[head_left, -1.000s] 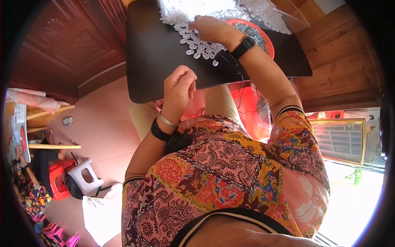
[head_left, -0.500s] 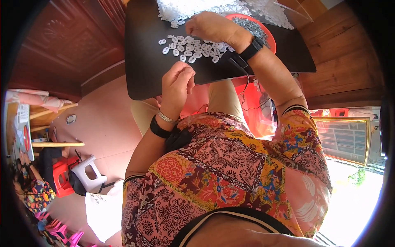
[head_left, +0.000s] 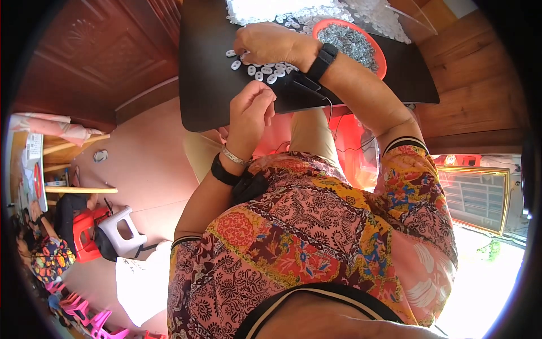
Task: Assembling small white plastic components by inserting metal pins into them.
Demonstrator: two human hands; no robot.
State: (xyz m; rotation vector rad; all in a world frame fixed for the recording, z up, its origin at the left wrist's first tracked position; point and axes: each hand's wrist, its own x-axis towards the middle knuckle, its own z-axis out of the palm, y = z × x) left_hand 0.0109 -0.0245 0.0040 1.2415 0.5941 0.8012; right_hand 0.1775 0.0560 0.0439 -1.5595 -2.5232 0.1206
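Small white oval plastic pieces with two holes each (head_left: 271, 79) lie loosely spread on the black table (head_left: 206, 85). My right hand (head_left: 271, 45) is over their far left part, fingers curled down with the tips against the pieces. It covers many of them, and what is between its fingertips I cannot make out. Near the table's front edge, my left hand (head_left: 251, 106) is closed, thumb against curled fingers. Whatever it may hold is hidden. Right of my right hand stands a red bowl (head_left: 382, 59) full of small grey metal screws (head_left: 347, 46).
A heap of more white pieces (head_left: 327, 12) and a clear bag of them (head_left: 378, 20) lie at the table's far side. A black device with a cable (head_left: 306, 85) sits at the front edge. Behind at left are a stool (head_left: 121, 231) and another person (head_left: 51, 254).
My right hand has moved left and down onto the white pieces, covering several. My left hand stays closed near the front edge. The whole view has shifted slightly.
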